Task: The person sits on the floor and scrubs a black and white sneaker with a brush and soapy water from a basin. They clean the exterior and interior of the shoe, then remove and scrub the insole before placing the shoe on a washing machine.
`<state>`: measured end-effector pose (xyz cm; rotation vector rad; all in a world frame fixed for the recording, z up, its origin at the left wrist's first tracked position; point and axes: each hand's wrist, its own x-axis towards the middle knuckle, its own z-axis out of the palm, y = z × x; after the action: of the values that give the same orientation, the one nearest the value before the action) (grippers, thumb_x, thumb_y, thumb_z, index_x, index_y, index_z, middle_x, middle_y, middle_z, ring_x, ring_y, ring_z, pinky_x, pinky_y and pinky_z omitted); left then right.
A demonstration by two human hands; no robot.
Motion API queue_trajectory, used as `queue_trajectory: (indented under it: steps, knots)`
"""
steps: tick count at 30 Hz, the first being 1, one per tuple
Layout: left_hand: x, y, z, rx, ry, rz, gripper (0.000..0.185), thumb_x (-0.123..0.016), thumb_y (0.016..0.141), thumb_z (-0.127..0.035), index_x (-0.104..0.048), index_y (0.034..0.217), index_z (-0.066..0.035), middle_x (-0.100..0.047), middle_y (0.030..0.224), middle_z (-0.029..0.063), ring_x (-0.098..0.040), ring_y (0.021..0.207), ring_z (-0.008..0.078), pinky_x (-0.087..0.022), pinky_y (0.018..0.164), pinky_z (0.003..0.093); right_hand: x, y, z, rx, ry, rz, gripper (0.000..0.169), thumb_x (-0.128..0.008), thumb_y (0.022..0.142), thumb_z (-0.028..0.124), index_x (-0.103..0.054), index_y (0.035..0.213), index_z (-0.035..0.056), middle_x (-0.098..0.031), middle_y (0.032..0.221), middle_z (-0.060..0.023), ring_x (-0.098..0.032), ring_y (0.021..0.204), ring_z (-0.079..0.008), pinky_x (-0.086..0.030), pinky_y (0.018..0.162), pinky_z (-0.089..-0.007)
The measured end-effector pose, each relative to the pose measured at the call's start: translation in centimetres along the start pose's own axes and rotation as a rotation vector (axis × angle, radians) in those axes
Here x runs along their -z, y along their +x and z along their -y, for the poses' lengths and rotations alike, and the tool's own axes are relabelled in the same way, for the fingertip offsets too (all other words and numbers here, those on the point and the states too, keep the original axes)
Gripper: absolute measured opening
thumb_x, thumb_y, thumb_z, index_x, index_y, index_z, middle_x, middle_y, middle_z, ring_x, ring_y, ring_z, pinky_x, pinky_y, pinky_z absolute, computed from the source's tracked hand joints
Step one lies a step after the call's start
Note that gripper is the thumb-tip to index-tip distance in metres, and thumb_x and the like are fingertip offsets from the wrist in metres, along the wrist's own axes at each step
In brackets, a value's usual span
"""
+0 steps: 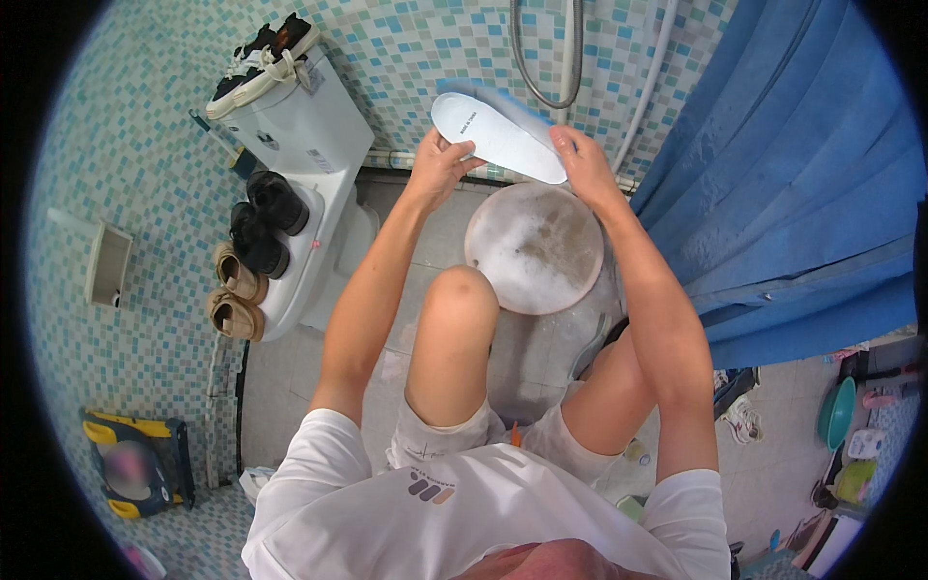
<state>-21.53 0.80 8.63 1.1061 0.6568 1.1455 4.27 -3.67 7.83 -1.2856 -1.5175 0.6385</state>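
A white shoe insole (507, 141) bearing print is held up in both hands. My left hand (440, 163) grips its left end from below, thumb on the printed face. My right hand (582, 161) holds the other end by its edge. Behind the insole shows a blurred blue-and-grey flat piece (500, 98); whether it is a second insole I cannot tell. Just below the hands, on the floor, stands a round basin (473, 283) of murky water with white foam. The insole is above its far rim, apart from the water.
To the left, black shoes (270, 217) and tan shoes (235, 293) rest on the closed toilet lid; more shoes (264, 61) top the cistern (290, 123). A blue curtain (783, 181) hangs at right. A shower hose (578, 58) loops down the tiled wall. A green basin (837, 413) stands farther right.
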Motion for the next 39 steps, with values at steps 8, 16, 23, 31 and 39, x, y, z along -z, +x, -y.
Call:
queue_trajectory:
  steps: [8, 16, 23, 31, 39]
  knots:
    - [-1.4, -1.1, -1.2, 0.014, -0.040, -0.115, 0.028, -0.056, 0.097, 0.001, -0.051, 0.124, 0.004, -0.065, 0.120, 0.0136, -0.069, 0.108, 0.0233, -0.061, 0.097, 0.0443, 1.5, 0.4, -1.0, -0.068, 0.175, -0.061, 0.063, -0.053, 0.105, 0.052, -0.067, 0.120, -0.0068, -0.072, 0.104, -0.0176, -0.065, 0.096, -0.0234, -0.050, 0.089, -0.0351]
    - [-1.0, -1.3, -0.8, 0.064, -0.113, -0.113, 0.027, -0.057, 0.096, 0.000, -0.051, 0.122, 0.004, -0.064, 0.119, 0.0150, -0.069, 0.107, 0.0243, -0.063, 0.094, 0.0427, 2.1, 0.5, -0.4, -0.175, 0.523, 0.056, 0.060, -0.056, 0.105, 0.049, -0.064, 0.129, -0.0049, -0.070, 0.117, -0.0136, -0.063, 0.100, -0.0189, -0.049, 0.091, -0.0309]
    - [-1.1, -1.8, -0.8, 0.065, -0.260, -0.097, 0.025, -0.056, 0.096, -0.004, -0.049, 0.119, 0.003, -0.061, 0.117, 0.0150, -0.068, 0.104, 0.0261, -0.064, 0.089, 0.0426, 1.5, -0.4, 0.1, -0.343, 0.473, 0.250, 0.056, -0.060, 0.104, 0.042, -0.063, 0.129, -0.0083, -0.069, 0.117, -0.0156, -0.066, 0.096, -0.0183, -0.054, 0.085, -0.0315]
    - [-1.5, -2.0, -2.8, 0.082, -0.137, -0.088, 0.046, -0.065, 0.099, -0.019, -0.049, 0.135, 0.004, -0.062, 0.126, 0.0175, -0.068, 0.109, 0.0270, -0.061, 0.095, 0.0438, 2.3, -0.2, 0.0, -0.304, 0.352, 0.293, 0.052, -0.063, 0.102, 0.037, -0.063, 0.127, -0.0094, -0.069, 0.111, -0.0148, -0.067, 0.091, -0.0170, -0.060, 0.074, -0.0320]
    - [0.8, -2.4, -3.5, -0.026, 0.259, -0.157, 0.041, -0.076, 0.094, -0.024, -0.064, 0.123, 0.004, -0.072, 0.108, 0.0107, -0.071, 0.093, 0.0177, -0.059, 0.084, 0.0350, 1.1, -0.2, 0.4, -0.037, 0.179, 0.259, 0.036, -0.069, 0.098, 0.027, -0.062, 0.123, 0.0019, -0.067, 0.108, -0.0080, -0.063, 0.099, -0.0175, -0.055, 0.087, -0.0348]
